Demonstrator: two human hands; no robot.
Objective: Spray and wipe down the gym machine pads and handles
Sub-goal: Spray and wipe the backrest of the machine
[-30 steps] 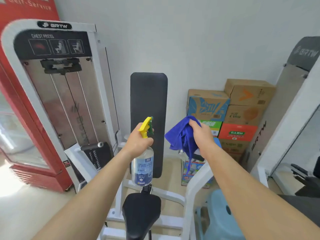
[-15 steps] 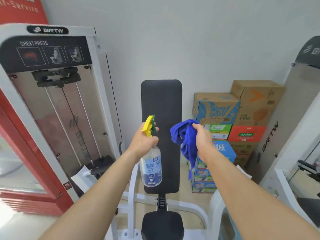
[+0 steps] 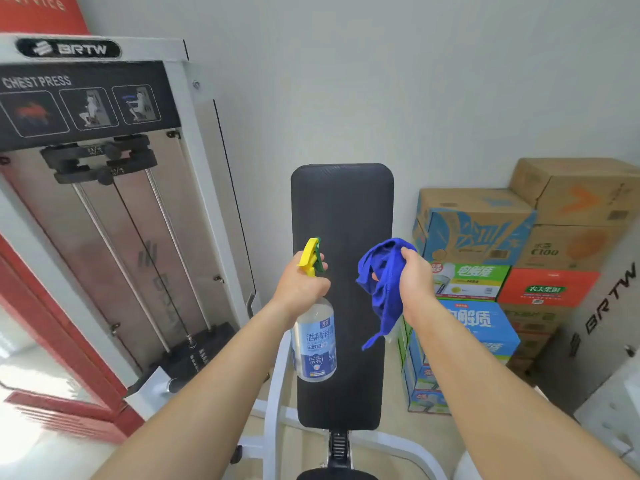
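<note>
- My left hand (image 3: 301,289) is curled round the neck of the spray bottle (image 3: 314,344), low in the centre of the frame, with a finger up at the yellow spray head. The nozzle faces the black back pad (image 3: 343,209).
- The bottle looks like clear plastic, so I judge it light but slick if it gets wet. The neck is the sure place to hold it.
- My right hand (image 3: 414,282) grips a bunched blue cloth (image 3: 379,275) just right of centre. It is soft and limp, with a tail hanging down, and I would need to flatten it under my palm to wipe.
- The pad stands upright. Its cover looks smooth, so spray may run down it.
- A weight stack tower (image 3: 104,220) fills the left of the frame, and cardboard boxes (image 3: 478,226) are stacked at the right against a pale wall.
</note>
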